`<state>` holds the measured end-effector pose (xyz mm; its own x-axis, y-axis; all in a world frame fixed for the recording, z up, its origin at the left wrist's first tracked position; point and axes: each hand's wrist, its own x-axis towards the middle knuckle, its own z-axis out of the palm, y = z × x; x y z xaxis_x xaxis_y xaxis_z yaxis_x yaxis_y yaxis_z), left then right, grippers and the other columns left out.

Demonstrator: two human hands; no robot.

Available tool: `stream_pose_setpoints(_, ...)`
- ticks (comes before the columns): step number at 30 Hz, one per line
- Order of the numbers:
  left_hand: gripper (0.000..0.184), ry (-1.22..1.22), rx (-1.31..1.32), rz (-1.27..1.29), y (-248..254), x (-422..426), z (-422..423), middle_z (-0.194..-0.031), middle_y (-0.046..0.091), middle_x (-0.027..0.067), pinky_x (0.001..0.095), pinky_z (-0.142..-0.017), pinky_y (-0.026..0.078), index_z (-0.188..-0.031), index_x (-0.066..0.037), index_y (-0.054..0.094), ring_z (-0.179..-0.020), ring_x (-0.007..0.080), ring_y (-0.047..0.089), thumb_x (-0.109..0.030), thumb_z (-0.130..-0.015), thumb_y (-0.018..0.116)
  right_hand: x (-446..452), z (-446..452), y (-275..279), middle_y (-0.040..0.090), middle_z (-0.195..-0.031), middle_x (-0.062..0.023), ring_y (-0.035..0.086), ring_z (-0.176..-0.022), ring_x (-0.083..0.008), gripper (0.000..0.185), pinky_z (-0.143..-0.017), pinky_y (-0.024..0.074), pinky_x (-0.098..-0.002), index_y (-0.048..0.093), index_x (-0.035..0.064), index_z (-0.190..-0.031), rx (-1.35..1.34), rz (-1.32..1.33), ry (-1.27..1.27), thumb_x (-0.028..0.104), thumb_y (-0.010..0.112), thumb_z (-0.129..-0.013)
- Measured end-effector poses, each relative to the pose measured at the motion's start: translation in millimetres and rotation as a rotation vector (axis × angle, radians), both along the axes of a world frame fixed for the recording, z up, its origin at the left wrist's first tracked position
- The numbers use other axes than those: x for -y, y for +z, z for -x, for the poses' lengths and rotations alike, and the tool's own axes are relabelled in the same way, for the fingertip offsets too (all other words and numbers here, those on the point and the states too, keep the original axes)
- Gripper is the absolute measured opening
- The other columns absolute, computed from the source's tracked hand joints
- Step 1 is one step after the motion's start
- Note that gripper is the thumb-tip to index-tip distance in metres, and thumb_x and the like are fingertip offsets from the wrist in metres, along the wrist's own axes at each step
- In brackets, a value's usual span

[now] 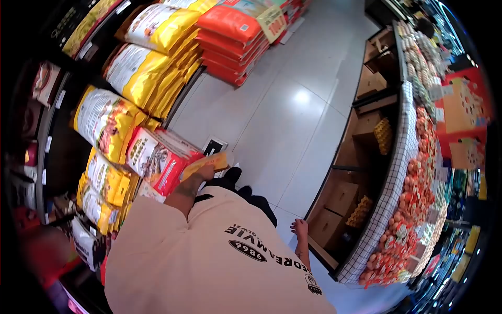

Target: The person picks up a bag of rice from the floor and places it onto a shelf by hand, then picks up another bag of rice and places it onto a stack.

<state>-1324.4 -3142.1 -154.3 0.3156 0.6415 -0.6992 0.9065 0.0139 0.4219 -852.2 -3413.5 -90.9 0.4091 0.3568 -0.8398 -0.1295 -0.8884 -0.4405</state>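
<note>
My left hand is closed on a yellow-orange packet, low beside the stacked bags. Next to it lies a red and white printed bag, with more red-edged bags behind. Part of the packet is hidden under my hand and forearm. My right hand hangs at my side near the wooden display stand, holding nothing, its fingers loosely bent and apart. The pale printed shirt I wear fills the lower middle of the view.
Yellow bags rise in stacks along the left shelf. Red bags are piled on the floor ahead. To the right, a stand with a checked cloth holds netted produce above cardboard boxes. Grey tiles run between.
</note>
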Motion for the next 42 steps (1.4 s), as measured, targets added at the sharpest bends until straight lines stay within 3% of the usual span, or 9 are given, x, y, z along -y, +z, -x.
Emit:
stream_pose_setpoints(10,0.025,-0.128,0.036,-0.036,75,-83,-118,-0.091,0.062,0.0209,0.0412,-0.072,0.049,-0.089,-0.002,0.065,-0.084,0.0343,0.061,-0.013,-0.072,0.051,-179,-36,-30,0.060,-0.085,-0.0122,0.061,-0.067,-0.0224,0.030,-0.054,0.0483,-0.0351,0.050,0.0022,-0.104,-0.100,0.006,0.384,0.027,0.049,-0.086)
stream_pose_setpoints(13,0.041,-0.147,0.097,-0.008,99,-93,-142,-0.124,0.047,0.0184,0.0401,-0.090,0.041,-0.118,-0.012,0.050,-0.111,0.0328,0.048,-0.012,-0.078,0.044,-242,-69,-41,0.061,-0.078,-0.0123,0.061,-0.059,-0.0207,0.028,-0.047,0.0475,-0.0314,0.055,0.0002,-0.098,0.028,-0.079,0.387,0.024,0.051,-0.083)
stream_pose_setpoints(20,0.020,-0.790,-0.032,-0.361,62,-129,-124,-0.083,0.065,0.0140,0.0437,-0.067,0.050,-0.081,-0.008,0.064,-0.076,0.0318,0.063,-0.022,-0.077,0.049,-329,-107,-27,0.062,-0.070,-0.0109,0.061,-0.057,-0.0171,0.028,-0.050,0.0496,-0.0296,0.062,-0.0008,-0.088,0.385,-0.207,0.481,0.024,0.054,-0.077)
stream_pose_setpoints(21,0.022,-0.587,0.181,-0.477,49,-133,-116,-0.081,0.063,0.0173,0.0448,-0.065,0.050,-0.086,-0.007,0.062,-0.073,0.0336,0.063,-0.021,-0.078,0.047,-338,-103,-23,0.062,-0.070,-0.0111,0.061,-0.056,-0.0169,0.028,-0.050,0.0497,-0.0295,0.062,-0.0009,-0.088,0.401,-0.217,0.449,0.024,0.054,-0.077)
stream_pose_setpoints(25,0.018,-1.003,-0.036,-0.351,53,-191,-109,-0.077,0.065,0.0124,0.0414,-0.063,0.050,-0.072,-0.009,0.067,-0.072,0.0283,0.064,-0.021,-0.072,0.053,-339,-52,-7,0.064,-0.077,-0.0138,0.062,-0.066,-0.0255,0.032,-0.060,0.0506,-0.0352,0.062,0.0002,-0.089,0.390,-0.147,0.390,0.028,0.055,-0.076)
stream_pose_setpoints(27,0.026,-1.087,0.005,-0.208,24,-227,-94,-0.098,0.063,0.0142,0.0397,-0.075,0.049,-0.095,-0.009,0.064,-0.091,0.0286,0.061,-0.022,-0.079,0.048,-319,-23,-8,0.065,-0.081,-0.0148,0.062,-0.075,-0.0301,0.034,-0.067,0.0498,-0.0381,0.063,0.0013,-0.089,0.560,-0.079,0.541,0.031,0.055,-0.076)
stream_pose_setpoints(35,0.039,-1.007,0.075,0.190,-72,-376,7,-0.111,0.055,0.0208,0.0397,-0.085,0.043,-0.110,-0.006,0.055,-0.102,0.0342,0.054,-0.023,-0.077,0.047,-262,220,-7,0.062,-0.089,-0.0184,0.059,-0.083,-0.0350,0.032,-0.074,0.0477,-0.0422,0.065,0.0044,-0.085,0.706,0.230,-0.365,0.031,0.052,-0.074)
stream_pose_setpoints(38,0.044,-1.491,-0.157,0.295,-78,-402,19,-0.114,0.054,0.0189,0.0381,-0.089,0.042,-0.116,-0.007,0.052,-0.105,0.0319,0.054,-0.024,-0.076,0.048,-242,334,-14,0.063,-0.090,-0.0170,0.059,-0.083,-0.0340,0.033,-0.076,0.0473,-0.0426,0.065,0.0066,-0.089,0.161,0.286,0.414,0.034,0.054,-0.074)
stream_pose_setpoints(42,0.038,-1.456,-0.141,-0.004,-79,-420,62,-0.118,0.054,0.0149,0.0381,-0.095,0.038,-0.108,-0.011,0.060,-0.111,0.0292,0.050,-0.020,-0.073,0.050,-251,384,2,0.063,-0.096,-0.0135,0.059,-0.090,-0.0303,0.036,-0.081,0.0463,-0.0393,0.065,0.0088,-0.094,0.168,0.283,0.060,0.038,0.054,-0.076)
